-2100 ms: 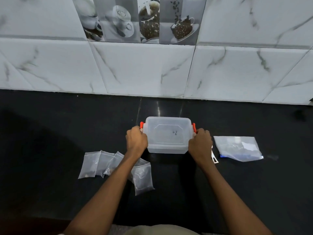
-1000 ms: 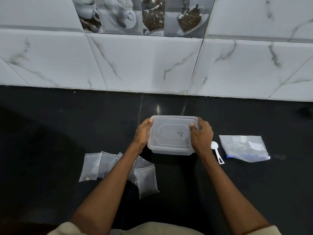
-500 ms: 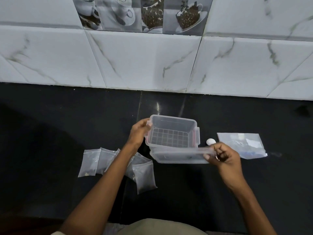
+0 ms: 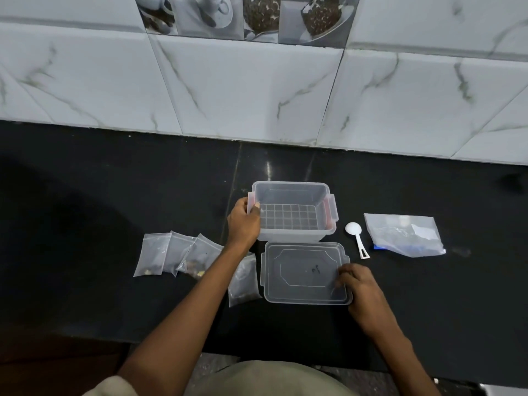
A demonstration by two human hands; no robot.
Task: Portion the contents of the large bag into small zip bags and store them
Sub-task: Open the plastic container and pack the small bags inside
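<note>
A clear plastic storage box with red side clips stands open on the black counter, nothing inside it. My left hand grips its left wall. Its clear lid lies flat just in front of the box, and my right hand holds the lid's right edge, fingers curled over the rim. Several small filled zip bags lie to the left, one more beside the lid, partly under my left forearm. The large bag lies at the right.
A white plastic spoon lies between the box and the large bag. The black counter runs back to a marble-tiled wall. Its front edge is close to my body.
The lid has come off the box: my right hand carried it forward and laid it flat in front of the box. My left hand stayed on the box's left side.
</note>
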